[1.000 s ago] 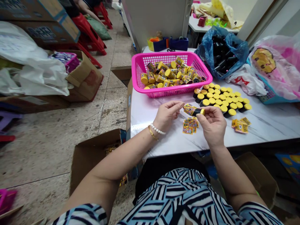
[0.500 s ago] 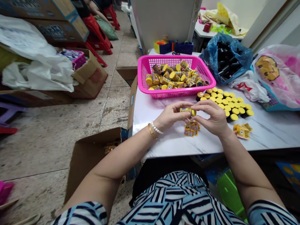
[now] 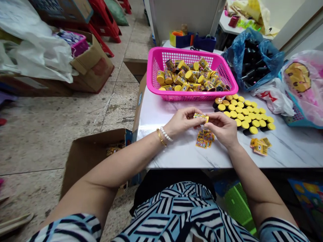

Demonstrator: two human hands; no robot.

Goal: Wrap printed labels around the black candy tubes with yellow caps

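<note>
My left hand (image 3: 180,121) and my right hand (image 3: 222,128) meet over the white table (image 3: 176,154), both pinched on one small tube (image 3: 201,116) with a yellow cap and a yellow printed label round it. Directly below the hands lies a small pile of yellow stickers (image 3: 205,138). A second little pile of stickers (image 3: 259,146) lies to the right. Several black tubes with yellow caps (image 3: 246,113) stand in rows just beyond my right hand. The pink basket (image 3: 154,64) behind holds several labelled tubes.
A blue bag of black tubes (image 3: 252,57) and a pink-white plastic bag (image 3: 305,80) sit at the back right. An open cardboard box (image 3: 93,158) stands on the floor at my left. More boxes, white bags and red stools crowd the far left.
My hands came together: a second ago the right held the tube alone with the sticker hanging loose between the hands, now both hands press the label round the tube. The camera shifted slightly.
</note>
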